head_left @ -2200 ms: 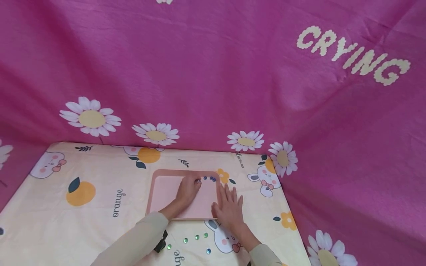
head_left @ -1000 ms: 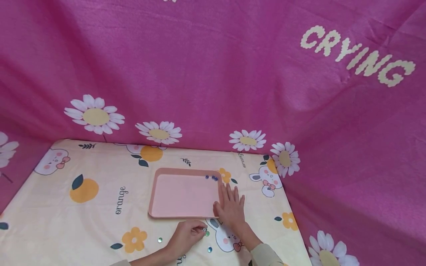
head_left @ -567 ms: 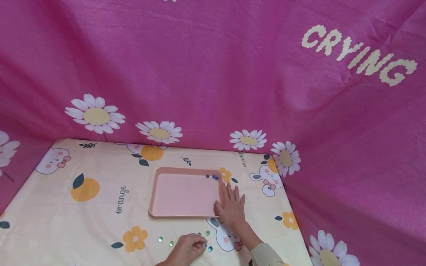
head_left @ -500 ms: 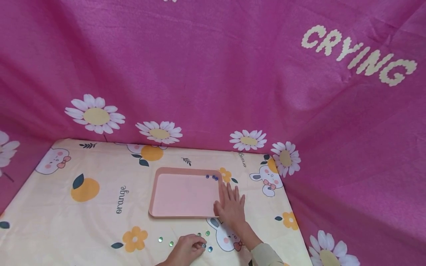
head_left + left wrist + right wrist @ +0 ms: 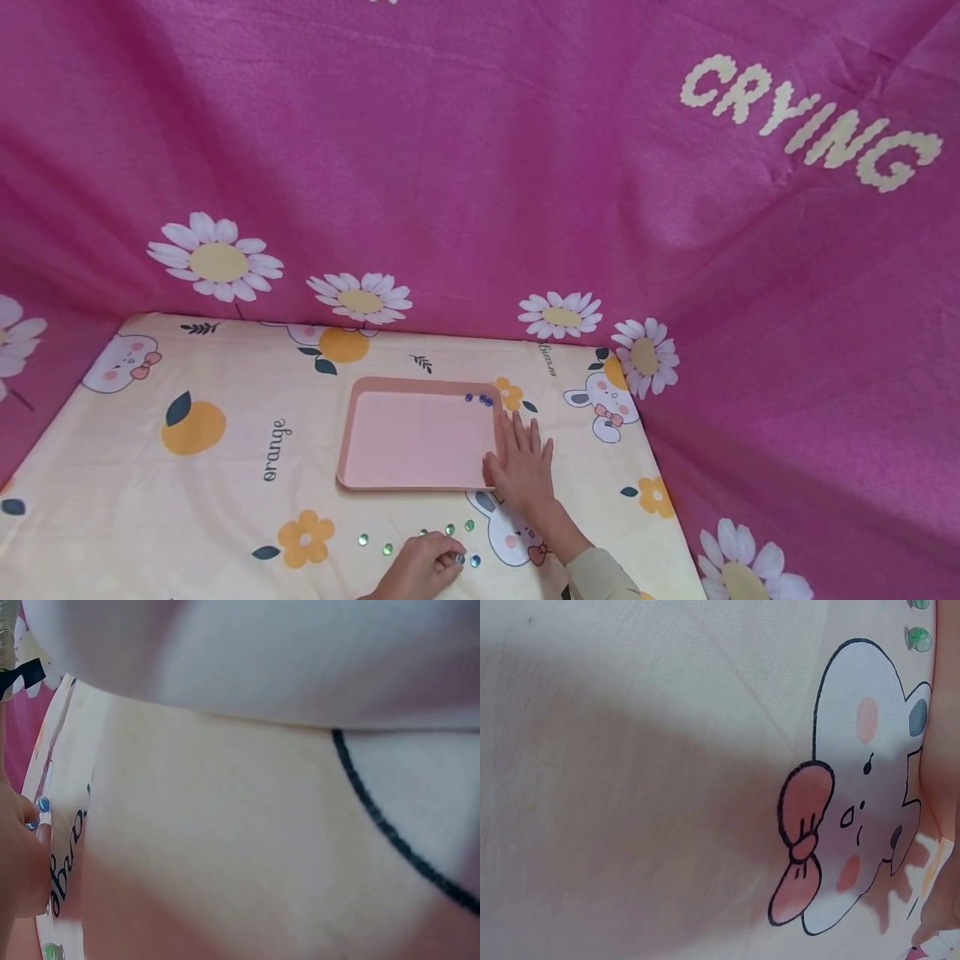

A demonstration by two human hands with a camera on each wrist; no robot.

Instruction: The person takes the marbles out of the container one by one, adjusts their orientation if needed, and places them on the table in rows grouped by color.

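In the head view my left hand [image 5: 420,567] is at the front of the table, its thumb and finger pinching a blue glass marble [image 5: 460,559]. Just right of it lies a second blue marble [image 5: 476,561]. Several green marbles [image 5: 387,549] are spread on the cloth around that hand, one partly hidden behind it. My right hand [image 5: 525,473] rests with spread, straight fingers on the right rim of a shallow pink tray [image 5: 420,489]. Inside the tray's far right corner sit 3 dark blue marbles [image 5: 468,397]. The right wrist view catches a green marble [image 5: 919,639] near the hand's edge.
A cream cloth [image 5: 225,517] printed with oranges, flowers and rabbits covers the table. Behind and to the right hangs a magenta curtain [image 5: 450,167] with daisies.
My left hand has left the tray's far right corner, where 3 marbles now show, and come back to the table's front, over the blue marbles. My right hand stays on the tray's rim.
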